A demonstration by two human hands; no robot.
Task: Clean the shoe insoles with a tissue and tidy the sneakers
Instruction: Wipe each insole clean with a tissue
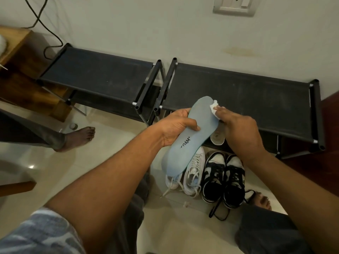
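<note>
Centre of frame: left hand (pixel 177 126) wrapped round the middle of a light-blue insole (pixel 190 136), thumb across its face, fingers behind. Right hand (pixel 238 129) pinches a small white tissue (pixel 213 106) vs the insole's upper-right edge, near the top end. Below, on the floor (pixel 91 162): white sneakers (pixel 192 173) just left of a black-and-white pair (pixel 223 180), side by side. A second, beige insole (pixel 217 137) shows under the right hand. Black shoe rack (pixel 238 92) behind, along the wall.

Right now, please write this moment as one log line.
step: wiping | left hand: holds blue insole | right hand: presses tissue on insole's far end | sneakers: on floor
</note>
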